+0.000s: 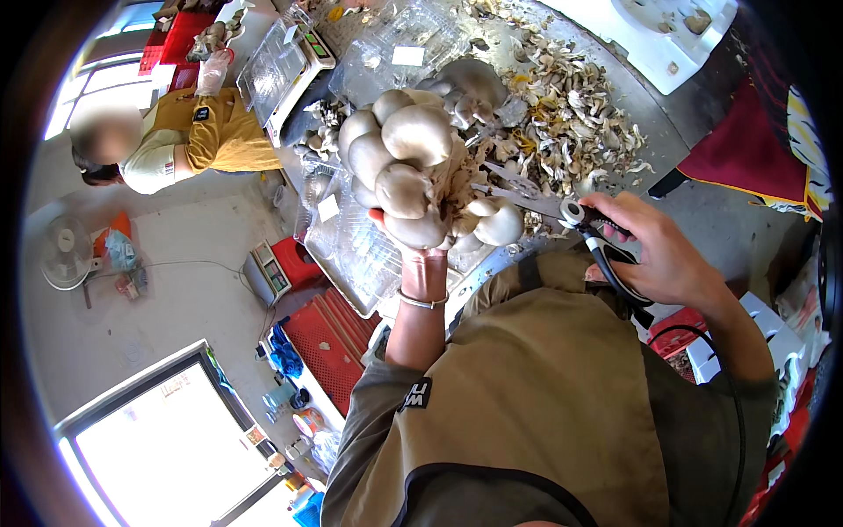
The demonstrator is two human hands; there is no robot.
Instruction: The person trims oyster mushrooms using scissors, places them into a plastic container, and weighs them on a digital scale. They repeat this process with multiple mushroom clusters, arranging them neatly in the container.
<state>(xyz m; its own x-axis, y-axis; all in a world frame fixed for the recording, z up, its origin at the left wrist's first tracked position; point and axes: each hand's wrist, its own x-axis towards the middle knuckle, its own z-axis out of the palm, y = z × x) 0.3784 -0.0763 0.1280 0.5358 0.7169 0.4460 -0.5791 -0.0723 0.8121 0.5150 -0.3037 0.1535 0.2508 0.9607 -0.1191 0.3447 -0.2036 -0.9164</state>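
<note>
A large cluster of grey oyster mushrooms point(416, 135) rests on my left hand point(425, 252), which supports it from below; most of the fingers are hidden under the caps. My right hand point(649, 247) grips the handles of a pair of scissors point(573, 214) with black-and-grey grips. The scissor blades are spread and point left at the torn stem base of the cluster. Behind the cluster, another clump of oyster mushrooms point(471, 85) lies on the metal table point(642, 99).
Mushroom trimmings point(573, 118) are heaped beyond the scissors. Clear plastic punnets point(355, 240) lie at the left, near a weighing scale point(306, 59). A white foam box point(658, 46) sits at the far right. A co-worker point(197, 138) stands at the upper left holding mushrooms. Red crates point(323, 336) are stacked below.
</note>
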